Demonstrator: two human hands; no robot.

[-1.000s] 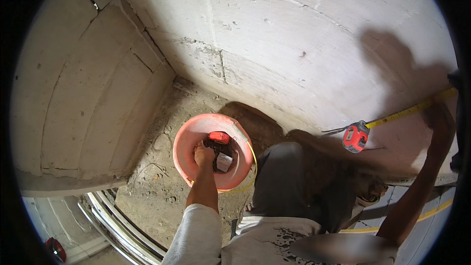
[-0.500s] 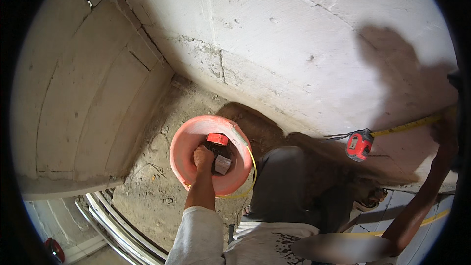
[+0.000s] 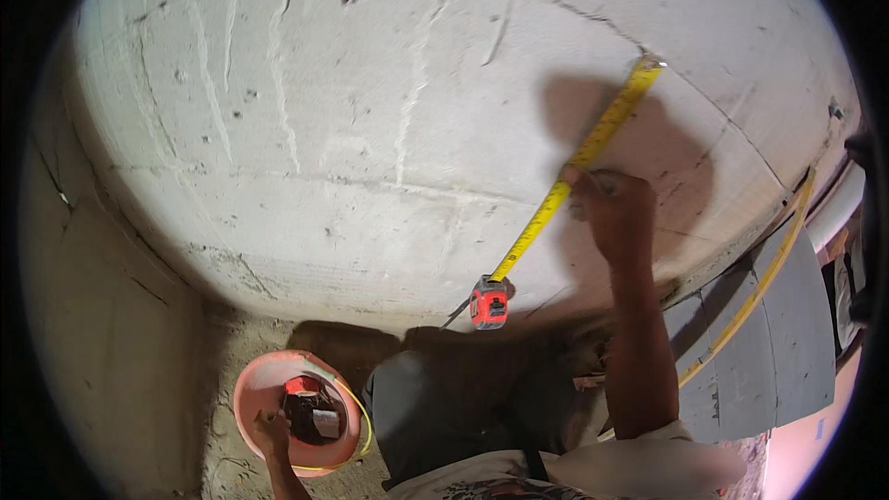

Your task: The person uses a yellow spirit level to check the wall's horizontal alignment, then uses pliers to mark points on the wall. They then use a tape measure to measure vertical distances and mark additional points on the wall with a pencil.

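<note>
The right hand (image 3: 613,213) pins a yellow tape measure (image 3: 556,204) to the block wall (image 3: 370,130) at two o'clock, while the left hand (image 3: 271,428) reaches into an orange bucket (image 3: 250,389) at seven.

Your two forearms are bare from the elbow down to the fingers, with no gloves, watch or rings that can be made out. Your left hand (image 3: 271,428) shows only partly at the lower edge, its fingers short and bunched in the wide view. Your right hand (image 3: 613,213) shows its back, knuckles well lit, with the fingers at its far end. Well behind the fingers, at the upper arm, a light, off-white short sleeve (image 3: 648,463) begins. It belongs to a shirt with a dark mottled print (image 3: 500,489) across the chest. Below that you wear dark grey trousers (image 3: 435,407), plain and dusty, and a dark strap (image 3: 532,465) crosses near the waist.
</note>
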